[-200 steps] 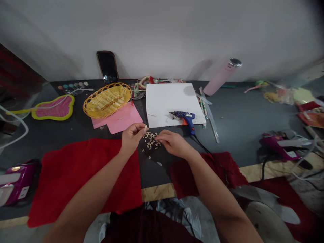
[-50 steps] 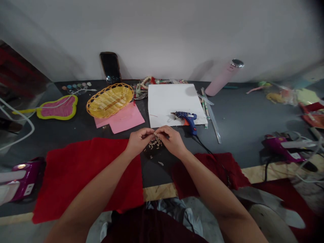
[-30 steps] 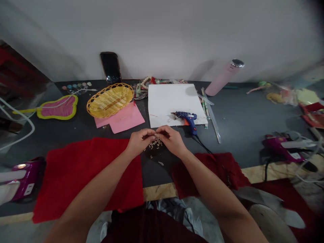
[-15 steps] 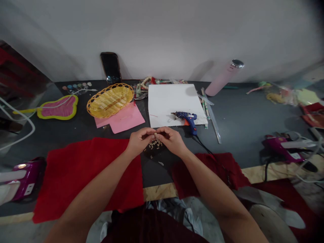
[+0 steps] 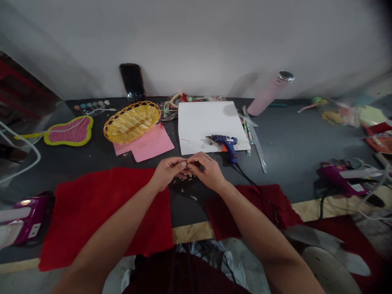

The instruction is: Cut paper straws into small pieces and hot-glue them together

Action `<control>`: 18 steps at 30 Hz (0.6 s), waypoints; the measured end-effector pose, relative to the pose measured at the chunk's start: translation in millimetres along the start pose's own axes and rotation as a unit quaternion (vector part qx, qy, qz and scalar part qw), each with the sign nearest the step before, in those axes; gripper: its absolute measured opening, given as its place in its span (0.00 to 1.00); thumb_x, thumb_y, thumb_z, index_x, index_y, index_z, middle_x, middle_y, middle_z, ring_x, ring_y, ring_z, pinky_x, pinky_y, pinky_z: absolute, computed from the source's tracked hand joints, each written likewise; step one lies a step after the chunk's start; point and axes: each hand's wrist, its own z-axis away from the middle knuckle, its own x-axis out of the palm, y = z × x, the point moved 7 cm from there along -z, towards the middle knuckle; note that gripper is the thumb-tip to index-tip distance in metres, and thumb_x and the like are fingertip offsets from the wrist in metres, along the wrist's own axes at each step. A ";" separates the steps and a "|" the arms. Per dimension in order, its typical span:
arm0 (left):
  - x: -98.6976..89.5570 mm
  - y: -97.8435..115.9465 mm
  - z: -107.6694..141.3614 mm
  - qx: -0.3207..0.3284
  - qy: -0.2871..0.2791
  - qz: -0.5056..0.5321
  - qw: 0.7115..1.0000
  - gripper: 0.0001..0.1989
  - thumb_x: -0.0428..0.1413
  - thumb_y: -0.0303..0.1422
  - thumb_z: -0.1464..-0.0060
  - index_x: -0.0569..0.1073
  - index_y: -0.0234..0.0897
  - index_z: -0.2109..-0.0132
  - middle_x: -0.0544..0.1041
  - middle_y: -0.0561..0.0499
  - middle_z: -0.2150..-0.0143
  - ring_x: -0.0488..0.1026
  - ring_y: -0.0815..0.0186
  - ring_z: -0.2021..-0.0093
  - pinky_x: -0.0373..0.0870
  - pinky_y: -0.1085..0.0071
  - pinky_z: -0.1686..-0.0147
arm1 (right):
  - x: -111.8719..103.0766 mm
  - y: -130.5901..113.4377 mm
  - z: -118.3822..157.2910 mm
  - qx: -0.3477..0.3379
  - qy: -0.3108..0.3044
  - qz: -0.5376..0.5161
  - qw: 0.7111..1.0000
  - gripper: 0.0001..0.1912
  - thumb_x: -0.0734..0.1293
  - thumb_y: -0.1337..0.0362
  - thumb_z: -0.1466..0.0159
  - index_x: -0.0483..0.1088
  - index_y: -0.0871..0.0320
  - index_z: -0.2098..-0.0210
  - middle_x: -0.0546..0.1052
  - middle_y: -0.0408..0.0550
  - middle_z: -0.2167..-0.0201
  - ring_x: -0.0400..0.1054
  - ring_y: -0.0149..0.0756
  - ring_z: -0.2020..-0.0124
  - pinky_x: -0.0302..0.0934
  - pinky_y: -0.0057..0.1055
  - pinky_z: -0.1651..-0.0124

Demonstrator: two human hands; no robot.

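Note:
My left hand (image 5: 169, 172) and my right hand (image 5: 207, 169) meet fingertip to fingertip over the dark table, each closed in a pinch. What they pinch is too small to make out. Small pale pieces (image 5: 183, 190) lie scattered on the table just below the fingers, partly hidden by them. Beyond my right hand a blue glue gun (image 5: 228, 145) rests on a white board (image 5: 208, 118), its cord running toward a dark red cloth. A large red cloth (image 5: 113, 204) lies beneath my left forearm.
A yellow basket (image 5: 133, 122) overlaps pink sheets (image 5: 154, 145). A phone (image 5: 133, 83) and a pink bottle (image 5: 269, 94) lean on the wall. Clear sticks (image 5: 259, 147) lie right of the board. Purple devices (image 5: 32, 216) stand at both sides.
The left fingers have shifted and now spread lower over the pale pieces, covering more of them. The pale piece seen between the fingertips earlier is now hidden.

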 end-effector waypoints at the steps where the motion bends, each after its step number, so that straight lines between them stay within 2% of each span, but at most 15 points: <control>1: -0.5 -0.8 -0.5 -0.001 -0.006 0.000 1.000 0.19 0.61 0.42 0.54 0.74 0.31 0.60 0.79 0.45 0.66 0.78 0.63 0.67 0.76 0.70 0.71 | 0.5 0.0 0.2 -0.004 -0.003 0.000 1.000 0.06 0.62 0.65 0.37 0.70 0.53 0.61 0.72 0.47 0.64 0.66 0.34 0.62 0.63 0.33 0.60; 11: -2.6 -1.7 -2.2 -0.009 -0.029 0.021 0.999 0.15 0.60 0.40 0.53 0.75 0.32 0.62 0.79 0.45 0.67 0.77 0.65 0.68 0.74 0.72 0.71 | 2.9 1.1 0.6 -0.013 -0.001 0.004 1.000 0.08 0.63 0.65 0.37 0.70 0.52 0.58 0.73 0.48 0.64 0.67 0.35 0.62 0.65 0.33 0.60; 18: -1.5 -1.3 -1.5 -0.016 -0.045 0.034 0.998 0.14 0.60 0.38 0.52 0.75 0.32 0.61 0.79 0.45 0.67 0.77 0.66 0.68 0.74 0.73 0.71 | -0.1 -3.7 0.3 -0.036 0.011 0.028 0.999 0.08 0.63 0.65 0.37 0.72 0.52 0.59 0.73 0.47 0.64 0.68 0.35 0.60 0.65 0.34 0.55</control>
